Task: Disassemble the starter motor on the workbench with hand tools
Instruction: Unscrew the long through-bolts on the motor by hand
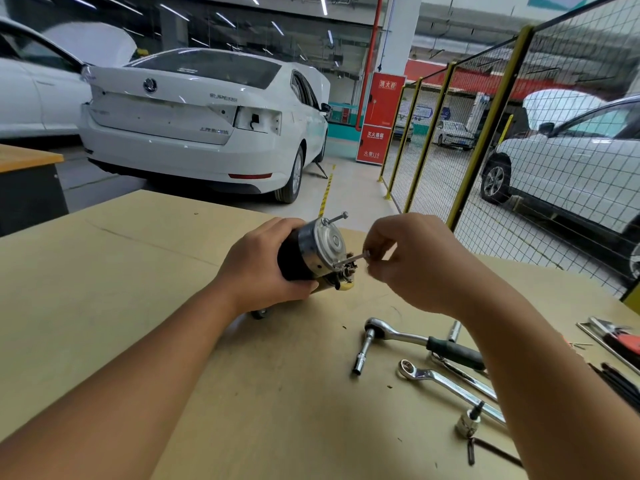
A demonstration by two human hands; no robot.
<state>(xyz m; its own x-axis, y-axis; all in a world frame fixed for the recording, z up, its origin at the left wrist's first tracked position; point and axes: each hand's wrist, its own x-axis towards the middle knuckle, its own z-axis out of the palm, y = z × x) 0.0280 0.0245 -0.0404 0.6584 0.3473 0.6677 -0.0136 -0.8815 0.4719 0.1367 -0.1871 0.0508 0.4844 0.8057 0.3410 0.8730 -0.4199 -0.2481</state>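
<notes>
Starter motor (pixel 311 252), judged heavy and rigid, is held tilted above the desk (pixel 173 341), its dark body wrapped by the left hand (pixel 263 265). A long through-bolt (pixel 351 260), apparently loosened, is pinched at its head by the right hand (pixel 401 261).

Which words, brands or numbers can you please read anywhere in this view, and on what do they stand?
"SUPERB": white sedan's boot lid.
"消火栓": red fire-hydrant cabinet.
"灭火器箱": red lower extinguisher box.
"火警119": same box.
Chinese badge on the boot lid, low right: too blurred to read.
Starter motor, tools: none.
</notes>
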